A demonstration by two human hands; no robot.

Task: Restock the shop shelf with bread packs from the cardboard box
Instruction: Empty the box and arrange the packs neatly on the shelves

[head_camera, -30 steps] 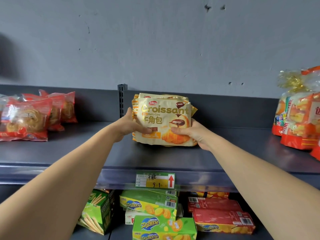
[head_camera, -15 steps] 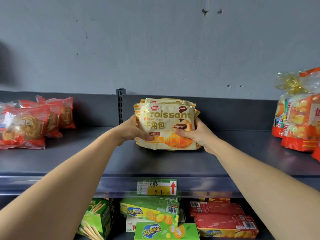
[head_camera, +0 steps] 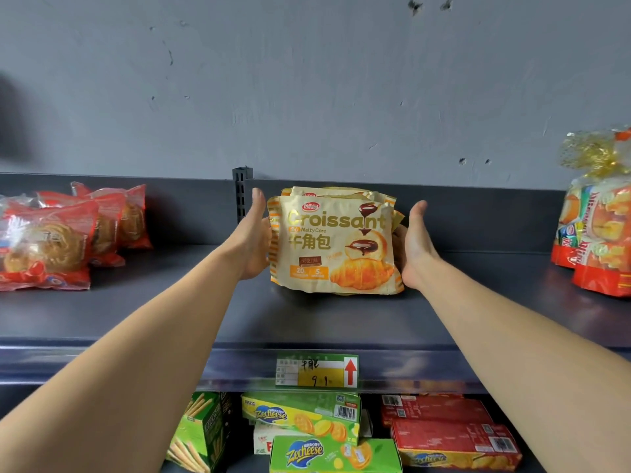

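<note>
Crinkly cream croissant packs [head_camera: 333, 247] — left hand [head_camera: 252, 240], right hand [head_camera: 415, 249] flanking

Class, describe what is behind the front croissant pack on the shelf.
The top edges of more croissant packs show just behind the front croissant pack, on the dark shelf. Their fronts and their number are covered.

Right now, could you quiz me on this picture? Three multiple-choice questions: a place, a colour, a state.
1. Where are the croissant packs? A on the dark shelf; B in a box; C on the floor.
2. The price tag arrow is: A black; B blue; C red.
3. The left hand and right hand are: A fists; B flat beside the packs; C pinching the tag.
Answers: A, they stand upright on it; C, the arrow pointing up is red; B, straight fingers flank the packs.
</note>
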